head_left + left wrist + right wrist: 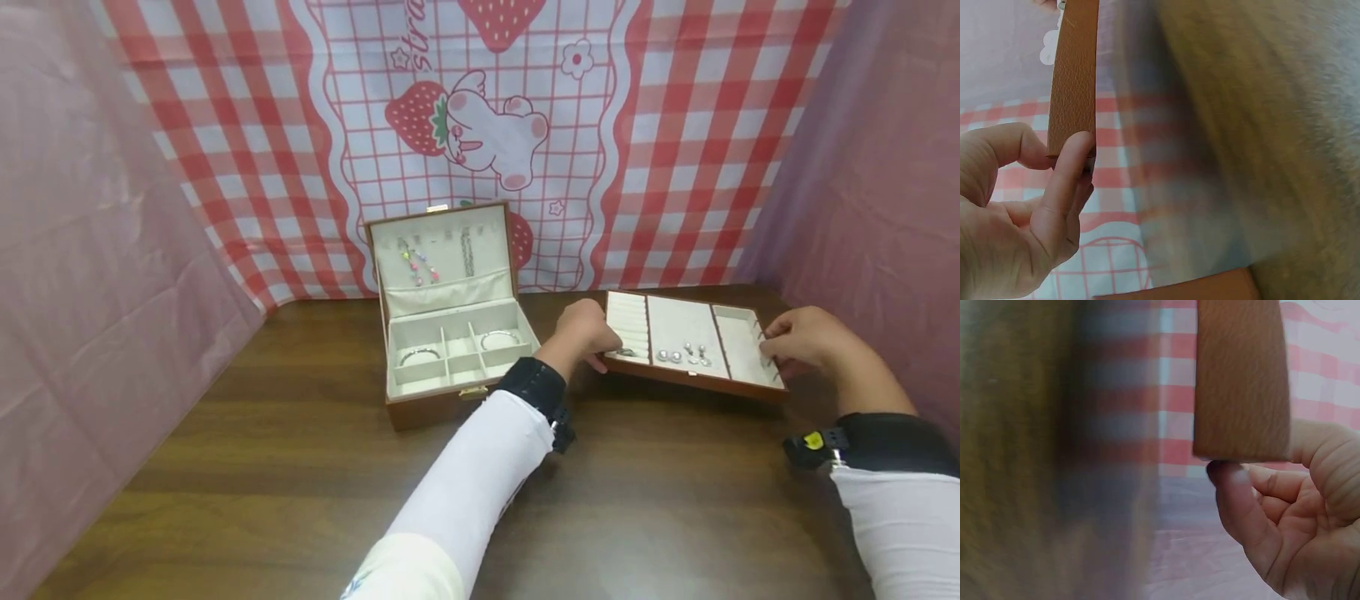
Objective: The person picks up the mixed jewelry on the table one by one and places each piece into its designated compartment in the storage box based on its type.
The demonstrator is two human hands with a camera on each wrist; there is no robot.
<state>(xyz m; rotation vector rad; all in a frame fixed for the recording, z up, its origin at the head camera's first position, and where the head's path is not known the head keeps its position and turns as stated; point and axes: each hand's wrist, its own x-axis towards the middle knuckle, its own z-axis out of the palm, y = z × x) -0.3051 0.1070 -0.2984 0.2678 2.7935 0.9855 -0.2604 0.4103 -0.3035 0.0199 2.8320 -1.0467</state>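
A shallow brown jewelry tray (678, 377) with a cream lining is held level between both hands, apart from the table. My left hand (587, 329) grips its left end, by the ring rolls (626, 321); in the left wrist view the fingers (1063, 181) pinch the brown leather end. On the right end, my right hand (813, 335) pinches the wall, thumb and fingers either side in the right wrist view. Several pearl and silver earrings (675, 357) lie in the middle compartment. A ring (626, 352) sits at the front of the rolls.
An open brown jewelry box (423, 410) stands left of the tray on the wooden table (247, 467). Bracelets (498, 338) lie in its compartments, and necklaces (467, 250) hang inside the raised lid. Behind is a checked strawberry cloth (675, 150); pink curtains (112, 250) flank the table.
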